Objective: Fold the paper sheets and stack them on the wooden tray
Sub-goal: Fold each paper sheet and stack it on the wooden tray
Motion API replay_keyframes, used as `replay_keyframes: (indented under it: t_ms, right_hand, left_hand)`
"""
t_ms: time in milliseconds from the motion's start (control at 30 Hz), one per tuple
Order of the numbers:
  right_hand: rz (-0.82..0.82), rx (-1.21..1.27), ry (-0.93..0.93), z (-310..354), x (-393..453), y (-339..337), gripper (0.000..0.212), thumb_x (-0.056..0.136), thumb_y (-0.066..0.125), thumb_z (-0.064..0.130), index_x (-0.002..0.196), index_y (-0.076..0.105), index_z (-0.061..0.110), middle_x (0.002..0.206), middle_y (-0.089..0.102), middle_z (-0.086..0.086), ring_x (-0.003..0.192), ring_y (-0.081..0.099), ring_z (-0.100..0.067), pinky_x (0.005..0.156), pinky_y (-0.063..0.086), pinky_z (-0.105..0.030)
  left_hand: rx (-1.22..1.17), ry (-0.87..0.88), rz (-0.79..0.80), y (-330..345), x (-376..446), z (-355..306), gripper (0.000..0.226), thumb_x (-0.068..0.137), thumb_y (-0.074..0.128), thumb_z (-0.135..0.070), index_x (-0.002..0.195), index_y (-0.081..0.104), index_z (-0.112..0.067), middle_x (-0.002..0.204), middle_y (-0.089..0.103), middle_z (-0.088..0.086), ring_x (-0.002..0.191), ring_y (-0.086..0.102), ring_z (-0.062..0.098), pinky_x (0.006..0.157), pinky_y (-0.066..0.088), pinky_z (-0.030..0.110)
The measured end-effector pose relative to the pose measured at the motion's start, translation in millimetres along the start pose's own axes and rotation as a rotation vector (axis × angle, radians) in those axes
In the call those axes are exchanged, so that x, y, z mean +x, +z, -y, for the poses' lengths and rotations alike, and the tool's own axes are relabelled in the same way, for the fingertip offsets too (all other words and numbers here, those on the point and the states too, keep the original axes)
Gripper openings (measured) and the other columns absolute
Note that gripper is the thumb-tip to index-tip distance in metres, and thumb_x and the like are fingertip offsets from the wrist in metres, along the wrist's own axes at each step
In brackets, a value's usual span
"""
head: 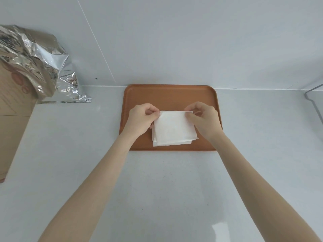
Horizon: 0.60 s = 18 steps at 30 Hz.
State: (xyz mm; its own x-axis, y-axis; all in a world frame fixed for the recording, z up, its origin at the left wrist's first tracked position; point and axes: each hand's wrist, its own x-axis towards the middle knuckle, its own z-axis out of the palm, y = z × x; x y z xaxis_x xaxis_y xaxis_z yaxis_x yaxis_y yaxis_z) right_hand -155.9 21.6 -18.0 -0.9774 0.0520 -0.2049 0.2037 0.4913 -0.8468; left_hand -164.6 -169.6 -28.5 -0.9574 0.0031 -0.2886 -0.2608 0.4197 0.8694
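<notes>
The bench [157, 180] is pale grey, smooth and a little shiny, with tiny specks in it. A soft bright patch of light sits on it near the bottom right. At the back the bench meets a pale grey wall [174, 41]. A thin white line runs along where they join, and another thin line goes up the wall at a slant. One small dark dot shows on the wall, low on the left.

A brown wooden tray [167, 95] lies flat on the bench, with its far edge close to the wall. It has round corners and a low rim. On the near half of the tray sits a stack of folded white paper [173, 142]. The edges of the lower sheets peek out at the left and the near side, so the stack is not quite even.

Two bare arms reach in from the bottom. The left hand [141, 119] pinches the far left corner of the top paper sheet [174, 126] with thumb and fingers pressed together. The right hand [204, 119] pinches the far right corner the same way. The top sheet lies on the stack.

On the left stands a brown cardboard box [12, 119] with crumpled silver foil [49, 67] spilling out of it onto the bench. At the far right edge a thin grey metal bar [314, 100] shows.
</notes>
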Motion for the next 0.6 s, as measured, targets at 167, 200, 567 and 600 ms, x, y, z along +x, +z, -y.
replay_keyframes:
  t_ms: [167, 200, 567, 600]
  right_hand:
    - [0.034, 0.052, 0.008, 7.1, -8.0, -8.2, 0.019, 0.08, 0.058, 0.011, 0.072, 0.062, 0.028, 0.069, 0.055, 0.003, 0.067, 0.052, -0.018, 0.063, 0.043, -0.029]
    - [0.043, 0.077, 0.007, 8.9, -9.2, -10.3, 0.02, 0.08, 0.058, 0.01, 0.072, 0.062, 0.028, 0.069, 0.056, 0.004, 0.067, 0.053, -0.018, 0.062, 0.045, -0.03]
    - [0.056, 0.212, 0.028, 20.5, -3.8, -19.2, 0.014, 0.082, 0.057, 0.005, 0.079, 0.063, 0.018, 0.065, 0.054, 0.003, 0.053, 0.055, -0.002, 0.044, 0.047, -0.016]
    - [0.058, 0.188, 0.037, 16.6, -1.5, -15.7, 0.014, 0.081, 0.057, 0.005, 0.079, 0.063, 0.018, 0.066, 0.055, 0.003, 0.054, 0.055, -0.004, 0.042, 0.047, -0.016]
  left_hand:
    - [-0.131, -0.041, 0.057, -6.9, -11.2, -5.8, 0.007, 0.084, 0.059, -0.012, 0.081, 0.064, -0.014, 0.08, 0.068, 0.007, 0.064, 0.064, 0.017, 0.045, 0.052, 0.018]
    - [-0.159, -0.044, 0.069, -9.0, -13.0, -8.4, 0.008, 0.084, 0.059, -0.011, 0.08, 0.064, -0.015, 0.079, 0.068, 0.006, 0.064, 0.063, 0.017, 0.046, 0.053, 0.018]
    - [-0.191, 0.004, 0.05, -16.3, -8.9, -27.1, 0.01, 0.084, 0.059, -0.013, 0.079, 0.065, -0.019, 0.075, 0.066, 0.002, 0.056, 0.058, 0.012, 0.042, 0.048, 0.014]
    - [-0.166, -0.003, 0.043, -14.5, -6.2, -23.2, 0.011, 0.084, 0.059, -0.013, 0.077, 0.065, -0.02, 0.075, 0.066, 0.003, 0.058, 0.058, 0.013, 0.042, 0.048, 0.014]
